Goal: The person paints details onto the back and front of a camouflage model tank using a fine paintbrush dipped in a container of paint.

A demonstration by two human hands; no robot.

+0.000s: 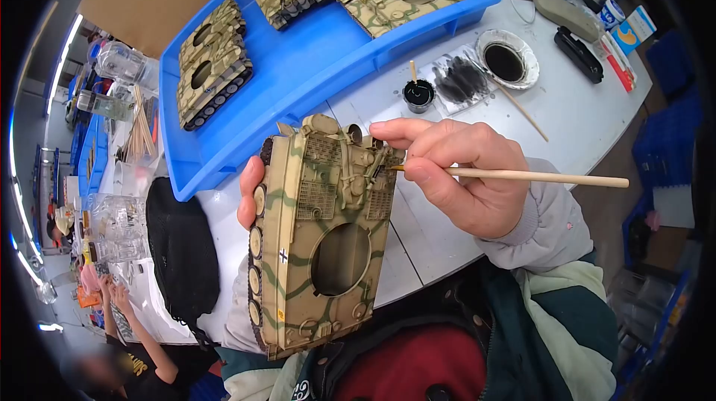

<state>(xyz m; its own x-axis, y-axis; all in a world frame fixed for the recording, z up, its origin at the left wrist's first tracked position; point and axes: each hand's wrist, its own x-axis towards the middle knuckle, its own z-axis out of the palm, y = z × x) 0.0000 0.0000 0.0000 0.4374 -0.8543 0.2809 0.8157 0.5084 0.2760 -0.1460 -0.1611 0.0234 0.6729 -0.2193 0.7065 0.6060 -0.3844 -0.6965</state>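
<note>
A camouflage-painted model tank hull with a round turret opening is held up, tilted, in front of my chest. My left hand grips it from beneath; only a few fingertips show at its left side, and the rest is hidden behind the hull. Between the thumb and fingers of my right hand is a thin paintbrush with a pale wooden handle. Its tip meets the fittings on the hull's rear deck. My right index finger reaches to the hull's upper edge.
A blue tray holds several more hulls, one a camouflaged hull. On the white table stand a small pot of black paint and a bowl of dark liquid. A black pouch lies left; another person's arms are beyond.
</note>
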